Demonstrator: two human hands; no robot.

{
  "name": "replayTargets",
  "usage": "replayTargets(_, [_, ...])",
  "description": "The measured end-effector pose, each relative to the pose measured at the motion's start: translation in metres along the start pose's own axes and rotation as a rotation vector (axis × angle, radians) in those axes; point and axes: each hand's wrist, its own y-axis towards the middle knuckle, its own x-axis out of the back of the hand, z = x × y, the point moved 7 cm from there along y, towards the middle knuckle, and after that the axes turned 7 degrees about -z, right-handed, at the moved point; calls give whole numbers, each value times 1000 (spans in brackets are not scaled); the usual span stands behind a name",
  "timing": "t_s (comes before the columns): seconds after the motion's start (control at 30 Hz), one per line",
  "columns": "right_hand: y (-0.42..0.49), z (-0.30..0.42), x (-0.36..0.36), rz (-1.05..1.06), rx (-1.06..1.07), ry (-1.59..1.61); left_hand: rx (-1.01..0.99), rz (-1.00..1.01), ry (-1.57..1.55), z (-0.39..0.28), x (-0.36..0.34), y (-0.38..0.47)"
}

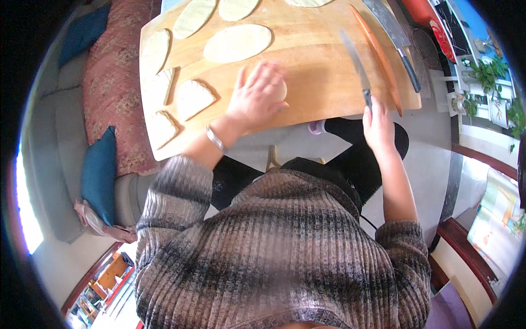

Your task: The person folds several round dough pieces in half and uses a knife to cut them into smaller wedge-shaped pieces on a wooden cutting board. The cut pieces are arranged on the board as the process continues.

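My left hand (259, 92) is spread palm down, slightly blurred, over a piece of pale dough (281, 90) that it mostly covers. At the right, my right hand (379, 121) grips the black handle of a knife (356, 57), its blade pointing away from me over the board. Beyond my left hand lies a flat oval of dough (238, 42). Left of that hand are a fan-shaped dough piece with a ridged edge (194, 98) and a similar one (163, 128) nearer the board's corner. A tapered wooden rolling pin (376, 53) lies right of the knife.
The wooden board (320, 82) also bears several dough ovals (194, 17) along its far and left sides. A cleaver (388, 24) lies at its right edge, handle towards me. A sofa with a patterned cover (115, 74) stands left; shelves with potted plants (489, 76) are at right.
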Motion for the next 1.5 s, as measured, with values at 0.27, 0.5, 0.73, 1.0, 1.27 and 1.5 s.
replayTargets(0.27, [-15, 61, -27, 236, 30, 250, 204, -50, -94, 3, -11, -21])
replayTargets(0.5, [-20, 72, -21, 215, -77, 200, 249, 22, 45, 15, 0, 1])
replayTargets(0.73, [-35, 83, -22, 189, -61, 350, 42, 39, -37, -1, -16, 20])
replayTargets(1.0, [-55, 78, -36, 155, -152, 416, 345, -1, -49, -4, -17, 11])
replayTargets(1.27, [-59, 56, -32, 275, -385, 498, 70, -63, -26, -32, -21, 3])
replayTargets(1.5, [-45, 85, 1, 181, -195, 413, 246, -389, -311, 13, -1, -16])
